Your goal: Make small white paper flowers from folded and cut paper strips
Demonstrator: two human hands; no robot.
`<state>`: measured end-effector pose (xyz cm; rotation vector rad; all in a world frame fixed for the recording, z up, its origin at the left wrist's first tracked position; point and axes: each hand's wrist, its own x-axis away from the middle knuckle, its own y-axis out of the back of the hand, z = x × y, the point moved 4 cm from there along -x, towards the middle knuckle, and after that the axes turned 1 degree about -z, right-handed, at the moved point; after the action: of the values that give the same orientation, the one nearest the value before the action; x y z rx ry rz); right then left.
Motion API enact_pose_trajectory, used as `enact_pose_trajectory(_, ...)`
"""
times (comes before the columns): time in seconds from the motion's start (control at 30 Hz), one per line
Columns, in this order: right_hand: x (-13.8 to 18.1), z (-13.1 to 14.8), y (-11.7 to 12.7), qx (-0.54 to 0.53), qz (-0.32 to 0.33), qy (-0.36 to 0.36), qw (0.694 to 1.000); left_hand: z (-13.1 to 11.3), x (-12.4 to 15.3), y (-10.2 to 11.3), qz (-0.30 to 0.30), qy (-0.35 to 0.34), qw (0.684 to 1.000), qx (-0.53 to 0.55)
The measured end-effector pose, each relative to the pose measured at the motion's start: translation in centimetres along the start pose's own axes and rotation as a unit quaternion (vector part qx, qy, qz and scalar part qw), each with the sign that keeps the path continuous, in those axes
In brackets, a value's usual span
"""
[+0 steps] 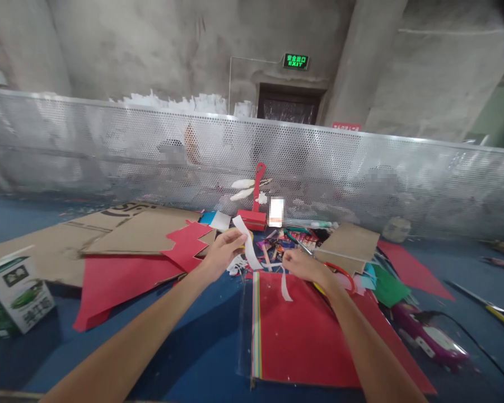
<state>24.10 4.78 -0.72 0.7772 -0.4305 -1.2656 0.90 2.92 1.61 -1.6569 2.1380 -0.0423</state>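
My left hand (223,254) pinches a long white strip (249,246) that looks like paper or tape. A yellowish curved edge shows by its fingertips; I cannot make out what it belongs to. My right hand (298,264) is closed, its fingertips at a narrow white strip (285,288) that hangs in a curl over the red paper. A thin white length spans the gap between both hands; whether it is all one strip I cannot tell. Beneath them lies a stack of red paper sheets (302,336) with multicoloured edges at its left side.
Cardboard (138,229) and cut red paper (126,285) lie left, near a milk carton (21,296). A red paper model (252,218) stands by the perforated metal screen (210,157). Right are a purple glue gun (430,336), green paper (388,285) and a yellow-handled tool (502,318).
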Motion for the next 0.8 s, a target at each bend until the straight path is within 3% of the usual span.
enact_pose_trajectory(0.1,0.4,0.4,0.2,0.019,-0.045,-0.001,0.999,0.3,0.1,-0.4,0.026,0.014,0.999,-0.017)
enact_pose_trajectory(0.27,1.5,4.6,-0.3,-0.200,0.017,0.090,0.976,1.2,0.1,-0.4,0.032,0.006,0.997,-0.070)
enact_pose_trajectory(0.43,1.5,6.5,-1.9,-0.284,-0.014,0.135,0.949,1.7,0.4,-0.8,0.057,0.008,0.993,-0.106)
enact_pose_trajectory(0.8,1.1,5.7,-2.9,-0.378,-0.014,0.078,0.922,1.7,0.5,-1.4,0.081,0.007,0.989,-0.127)
